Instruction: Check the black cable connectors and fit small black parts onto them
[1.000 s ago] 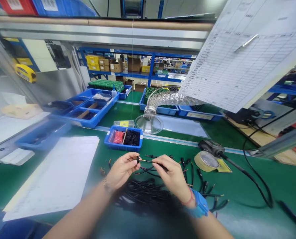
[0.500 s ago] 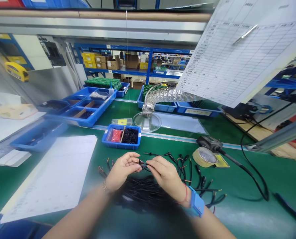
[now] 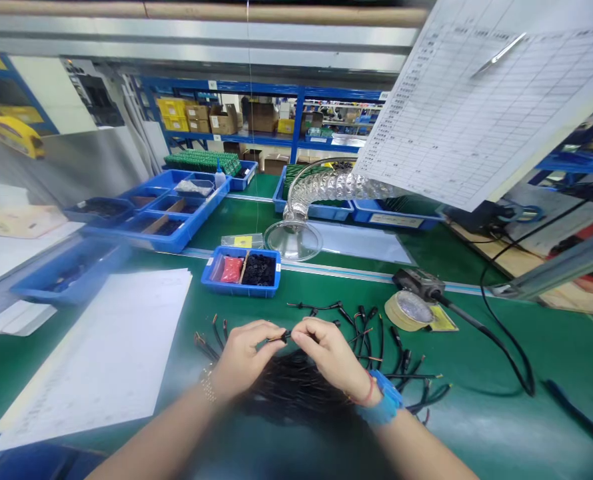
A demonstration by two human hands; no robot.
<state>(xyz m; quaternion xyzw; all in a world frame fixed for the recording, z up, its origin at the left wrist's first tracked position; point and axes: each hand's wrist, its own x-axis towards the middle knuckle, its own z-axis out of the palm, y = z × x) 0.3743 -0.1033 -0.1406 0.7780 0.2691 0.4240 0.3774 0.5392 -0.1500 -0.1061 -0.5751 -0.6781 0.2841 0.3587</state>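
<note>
Between my two hands is a short black cable [image 3: 287, 335] with a copper-coloured end showing at the left. My left hand [image 3: 249, 353] pinches it near that end, thumb against fingers. From the other side my right hand [image 3: 329, 350] pinches the same cable, and its fingertips almost meet those of the left. Just what sits between the fingertips is mostly hidden. Below the hands lies a dark, blurred bundle of black cables [image 3: 296, 387]. More short cables [image 3: 366, 333] with connectors and bare ends are spread to the right of my right hand.
Ahead is a blue bin [image 3: 240, 289] of red and black small parts. A clear fume funnel [image 3: 293, 241] stands behind it. To the right are a yellow tape roll [image 3: 409, 311] and a black corded tool [image 3: 419, 283]. Paper sheets [image 3: 106, 353] lie left; a form [image 3: 486, 100] hangs upper right.
My hands have closed in on each other along the cable, and the left fingers now cover more of its end. The whole view has shifted slightly.
</note>
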